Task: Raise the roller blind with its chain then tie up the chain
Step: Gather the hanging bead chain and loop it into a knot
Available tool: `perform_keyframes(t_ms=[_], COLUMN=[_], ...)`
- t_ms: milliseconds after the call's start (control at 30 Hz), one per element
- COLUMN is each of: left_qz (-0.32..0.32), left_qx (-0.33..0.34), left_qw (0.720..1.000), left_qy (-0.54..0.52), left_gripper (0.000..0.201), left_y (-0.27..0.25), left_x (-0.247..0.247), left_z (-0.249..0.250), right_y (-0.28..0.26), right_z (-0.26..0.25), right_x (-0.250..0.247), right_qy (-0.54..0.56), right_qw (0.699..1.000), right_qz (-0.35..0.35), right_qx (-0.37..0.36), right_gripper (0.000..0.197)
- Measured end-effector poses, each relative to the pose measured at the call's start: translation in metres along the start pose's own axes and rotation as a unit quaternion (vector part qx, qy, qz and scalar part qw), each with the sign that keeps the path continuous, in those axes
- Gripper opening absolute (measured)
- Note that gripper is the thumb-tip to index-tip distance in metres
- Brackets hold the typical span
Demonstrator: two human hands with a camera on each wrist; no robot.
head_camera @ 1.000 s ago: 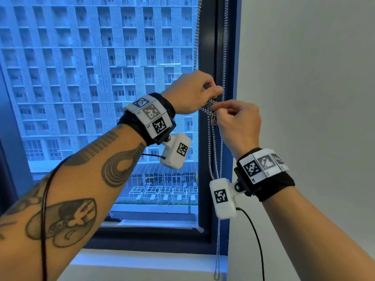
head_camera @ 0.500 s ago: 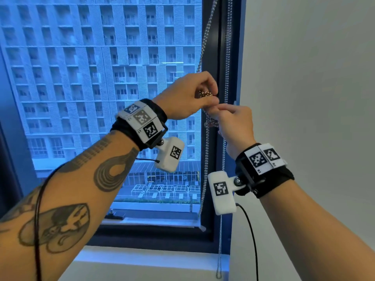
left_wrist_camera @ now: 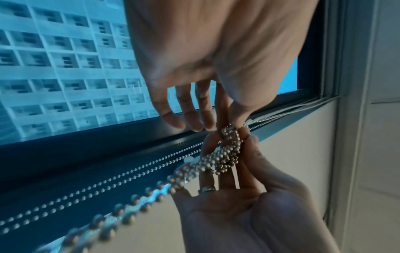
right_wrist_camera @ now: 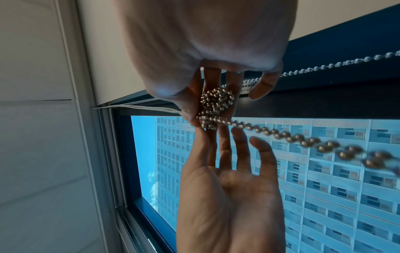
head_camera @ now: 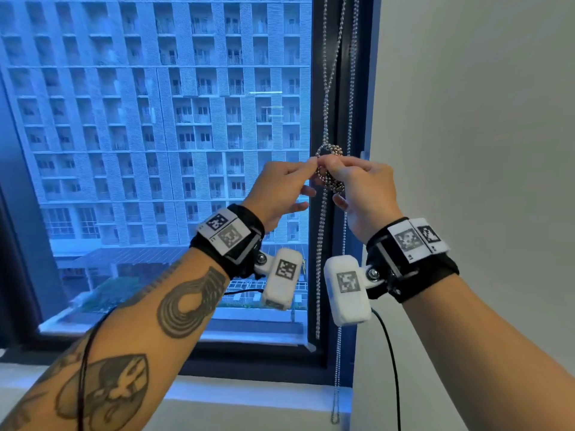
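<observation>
A silver bead chain (head_camera: 325, 98) hangs down the right side of the dark window frame (head_camera: 317, 356). At chest height it is bunched into a knot (head_camera: 330, 174) with a small loop on top. My left hand (head_camera: 308, 169) pinches the knot's left side between thumb and forefinger, with the other fingers spread straight. My right hand (head_camera: 337, 172) grips the bunch from the right. The left wrist view has the bunched beads (left_wrist_camera: 227, 154) against the right hand's fingers (left_wrist_camera: 225, 178). In the right wrist view the knot (right_wrist_camera: 216, 101) sits under the right hand's fingers. The blind itself is out of view and the glass is uncovered.
The chain's loose strands (head_camera: 318, 275) hang below the hands, down to the white sill (head_camera: 249, 396). A plain white wall (head_camera: 466, 150) stands close on the right. Outside the glass is an apartment block (head_camera: 155, 119).
The chain between my hands has drawn into a tighter bunch with a small loop above. My left hand's lower fingers have opened out, and both hands have turned more palm to palm.
</observation>
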State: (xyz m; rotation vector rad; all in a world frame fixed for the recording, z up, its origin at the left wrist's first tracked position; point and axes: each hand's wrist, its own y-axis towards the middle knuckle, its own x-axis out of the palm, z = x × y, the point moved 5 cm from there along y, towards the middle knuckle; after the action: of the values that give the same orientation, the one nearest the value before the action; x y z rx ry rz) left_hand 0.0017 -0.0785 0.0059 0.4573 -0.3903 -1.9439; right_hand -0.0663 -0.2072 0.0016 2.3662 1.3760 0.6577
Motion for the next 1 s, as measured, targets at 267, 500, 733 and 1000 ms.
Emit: perform_keyframes(t_ms=[267, 500, 733, 1000], left_qz=[-0.110, -0.093, -0.064, -0.026], left_qx=[-0.030, -0.008, -0.008, 0.012], left_qw=[0.973, 0.996, 0.995, 0.993], left_qy=[-0.203, -0.003, 0.071, 0.116], left_gripper=[0.028, 0.042, 0.047, 0.048], left_y=[-0.001, 0.008, 0.018, 0.027], left_x=[-0.003, -0.010, -0.025, -0.028], left_z=[-0.001, 0.008, 0.011, 0.014], right_y=[0.006, 0.018, 0.018, -0.003], right_z=[0.016, 0.030, 0.050, 0.080], right_x=[-0.013, -0.031, -0.056, -0.061], right_qy=[0.009, 0.197, 0.233, 0.144], right_qw=[0.996, 0.964, 0.955, 0.976], right_qz=[-0.037, -0.043, -0.022, -0.049], right_qx=[0.082, 0.173, 0.182, 0.158], right_gripper=[0.017, 0.030, 0.044, 0.027])
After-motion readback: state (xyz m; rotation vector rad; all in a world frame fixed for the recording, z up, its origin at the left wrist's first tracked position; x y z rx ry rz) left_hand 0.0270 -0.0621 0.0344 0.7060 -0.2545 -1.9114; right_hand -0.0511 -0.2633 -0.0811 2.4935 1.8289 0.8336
